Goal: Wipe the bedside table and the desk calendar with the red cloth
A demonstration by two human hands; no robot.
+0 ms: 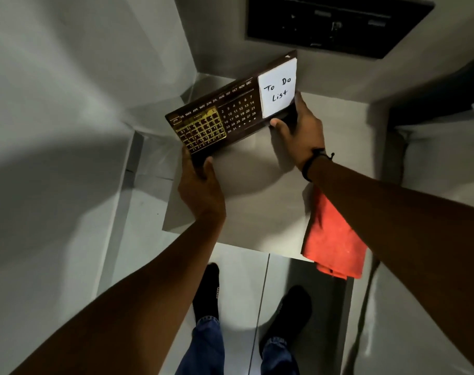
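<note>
A dark brown desk calendar [230, 112] with a gold date grid and a white "To Do List" pad is held tilted above the pale bedside table [244, 185]. My left hand [200, 185] grips its lower left corner. My right hand [298, 131] grips its right end under the pad. The red cloth [333, 239] lies on the table's front right corner, hanging over the edge, partly hidden under my right forearm.
Grey walls close in on the left and behind the table. A dark framed panel [338, 25] hangs on the back wall. White bedding [441, 158] lies to the right. My feet in dark socks [209, 288] stand on the pale floor in front of the table.
</note>
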